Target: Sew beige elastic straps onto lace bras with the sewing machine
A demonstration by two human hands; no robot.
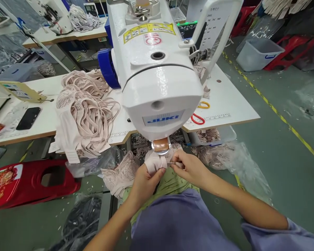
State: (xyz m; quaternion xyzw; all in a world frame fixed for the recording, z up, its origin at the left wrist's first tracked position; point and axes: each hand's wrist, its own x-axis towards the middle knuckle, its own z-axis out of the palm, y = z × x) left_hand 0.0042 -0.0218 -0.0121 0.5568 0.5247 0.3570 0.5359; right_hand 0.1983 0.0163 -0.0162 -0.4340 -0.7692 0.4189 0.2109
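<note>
The big white sewing machine [157, 80] has a blue label [163, 119] on its near end that says JUKI. On top of the machine, farther away, is a yellow sticker [149, 31] with black words too small to read. Next to it is a round red sign [152, 40]. A white paper [214, 26] on the far right has hand-written rows like 70C and 75C. Tiny ruler marks [217, 116] run along the surface [232, 99] edge.

A pale pink stretchy fabric band [154, 163], folded into a soft bunched wad, lies draped over the fingers of the left hand [143, 182]. Its narrow end runs right (drawn fairly taut) into the pinch of the right hand [191, 169].
</note>
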